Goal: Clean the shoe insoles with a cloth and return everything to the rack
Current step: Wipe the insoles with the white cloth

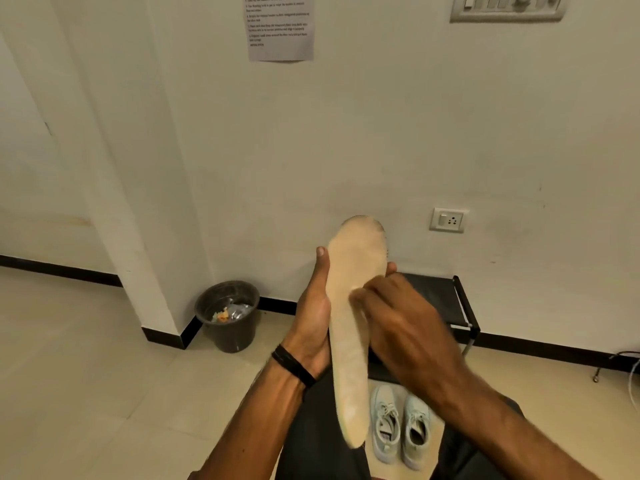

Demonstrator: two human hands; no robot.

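A long beige insole (349, 341) stands almost upright in front of me. My left hand (311, 323) grips it from the left, thumb along its edge and a fingertip showing past its right side. My right hand (401, 320), blurred, lies across the insole's middle with its fingers curled against the surface; a pale bit of cloth (360, 304) shows under them. Below the insole, a pair of light grey lace-up sneakers (400, 426) sits on the floor. A low black shoe rack (462, 303) stands against the wall behind my right hand.
A dark bin (227, 315) with rubbish stands at the wall corner on the left. A wall socket (448, 220) is above the rack, a printed notice (280, 26) higher up. Cables (623, 368) lie on the floor at far right. The floor is pale tile.
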